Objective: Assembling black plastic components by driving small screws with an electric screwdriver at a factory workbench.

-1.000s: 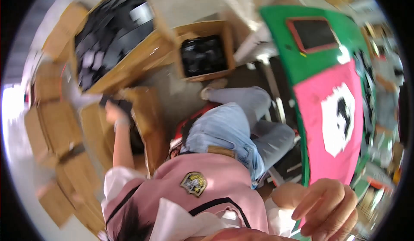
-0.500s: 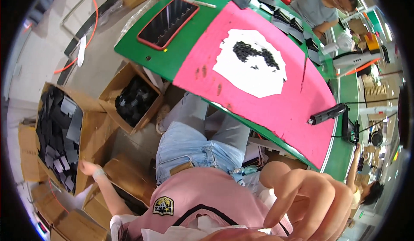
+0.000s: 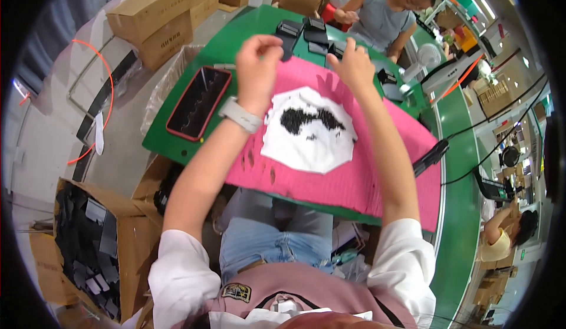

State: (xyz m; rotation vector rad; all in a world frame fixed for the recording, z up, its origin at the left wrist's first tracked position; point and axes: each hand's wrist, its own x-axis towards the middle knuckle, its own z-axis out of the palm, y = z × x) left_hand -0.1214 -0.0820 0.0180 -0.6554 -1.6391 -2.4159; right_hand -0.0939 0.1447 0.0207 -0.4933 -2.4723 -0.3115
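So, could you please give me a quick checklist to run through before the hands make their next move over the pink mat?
1. Left hand raised above the far edge of the pink ribbed mat: ok.
2. Right hand beside the dark rectangular parts on the green table: ok.
3. Whether either hand holds a part: cannot tell.
4. Pile of small black pieces lying on the white sheet: ok.
5. Red-rimmed black tray lying flat at the table's left: ok.
6. Open cardboard box of dark parts on the floor at the person's left: ok.
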